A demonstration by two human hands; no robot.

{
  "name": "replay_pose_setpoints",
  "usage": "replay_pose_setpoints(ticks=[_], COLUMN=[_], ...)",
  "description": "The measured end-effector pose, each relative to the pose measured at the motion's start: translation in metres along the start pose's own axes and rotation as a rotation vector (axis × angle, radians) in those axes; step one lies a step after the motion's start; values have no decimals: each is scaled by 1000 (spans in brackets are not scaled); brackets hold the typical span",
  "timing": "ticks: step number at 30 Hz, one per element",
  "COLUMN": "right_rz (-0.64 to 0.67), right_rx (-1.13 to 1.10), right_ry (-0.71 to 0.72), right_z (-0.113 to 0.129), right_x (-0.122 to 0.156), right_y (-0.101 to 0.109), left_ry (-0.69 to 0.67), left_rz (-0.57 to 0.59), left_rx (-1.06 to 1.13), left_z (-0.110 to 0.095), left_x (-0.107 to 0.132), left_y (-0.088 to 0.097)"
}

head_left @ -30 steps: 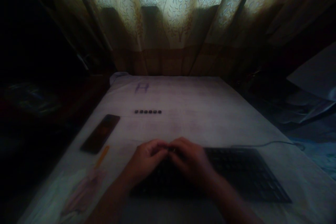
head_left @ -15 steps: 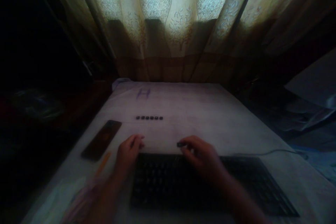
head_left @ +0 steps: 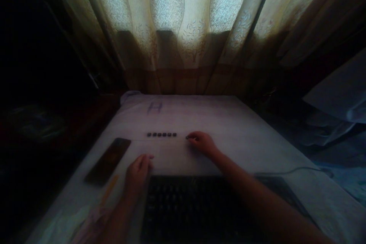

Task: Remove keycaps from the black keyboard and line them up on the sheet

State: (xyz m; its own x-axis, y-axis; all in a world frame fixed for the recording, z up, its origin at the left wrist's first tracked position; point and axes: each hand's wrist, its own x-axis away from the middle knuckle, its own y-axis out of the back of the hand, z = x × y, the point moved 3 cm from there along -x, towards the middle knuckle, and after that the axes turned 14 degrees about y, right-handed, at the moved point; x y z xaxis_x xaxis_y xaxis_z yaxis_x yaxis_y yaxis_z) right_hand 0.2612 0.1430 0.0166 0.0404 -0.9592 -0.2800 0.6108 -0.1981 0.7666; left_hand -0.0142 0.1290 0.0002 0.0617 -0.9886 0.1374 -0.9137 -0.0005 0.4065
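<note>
While the right hand [head_left: 203, 143] stretches out across the pale cloth-covered desk [head_left: 243, 137], its fingertips pinch a small dark keycap [head_left: 187, 137] and hold it low over the cloth, just to the right of a short row of six small dark keycaps [head_left: 161, 134] laid side by side; the held cap sits on the same line as the row, a little apart from its last piece, which reads as lining it up with the others. Nearer the person, the left hand [head_left: 137, 171] rests with loosely curled fingers on the cloth at the far left corner of a black computer keyboard [head_left: 183, 206], holding nothing, and looks to be bracing the board in place, though the dim light makes the contact hard to judge. A thin grey cable [head_left: 288, 170] runs off from the keyboard's far edge to the right. Left of the hands lies a dark rectangular phone [head_left: 108, 161], face up and angled, and closer in a slim orange pencil-like stick [head_left: 110, 189] beside a pale pinkish rag or wrapper [head_left: 88, 221], all set out of the working strip. Faint purple writing, a single capital "H" [head_left: 154, 107], shows on the cloth beyond the row; no brand or key legend can be read. Behind hangs a cream patterned curtain [head_left: 183, 19], backlit.
</note>
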Motion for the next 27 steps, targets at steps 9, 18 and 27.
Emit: replay_pose_setpoints(ticks=[9,18,27], right_rz=[59,111,118], right_rx=[85,130,162], right_ry=[-51,-43,-46], right_z=[-5,-1,1], right_x=[-27,-34,-34], right_y=[-23,-27,-29], left_ry=[9,28,19], left_rz=[1,12,11], left_rx=[-6,-1,2], left_z=[-2,-3,-3], left_x=[1,2,3], left_y=[1,0,0])
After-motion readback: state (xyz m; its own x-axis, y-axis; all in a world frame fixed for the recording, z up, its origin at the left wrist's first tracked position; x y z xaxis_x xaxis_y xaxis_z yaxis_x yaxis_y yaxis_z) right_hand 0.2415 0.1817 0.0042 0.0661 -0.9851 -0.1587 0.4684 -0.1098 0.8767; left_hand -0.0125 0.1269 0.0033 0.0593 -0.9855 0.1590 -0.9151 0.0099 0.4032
